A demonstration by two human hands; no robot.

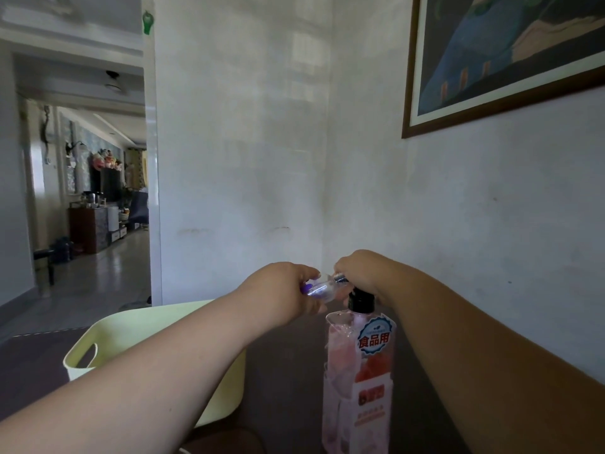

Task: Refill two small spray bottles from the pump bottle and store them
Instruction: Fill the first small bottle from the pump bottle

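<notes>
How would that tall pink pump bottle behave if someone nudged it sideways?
Probably tips easily: the tall pink plastic pump bottle is narrow and high. It looks mostly full, so likely heavy. The right hand on its black pump top seems to steady it.

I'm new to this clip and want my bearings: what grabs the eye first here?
At centre, the left hand holds a small spray bottle, lying nearly sideways, by the top of the pink pump bottle, whose black pump the right hand covers. A pale yellow basket sits lower left; a framed painting hangs upper right.
</notes>
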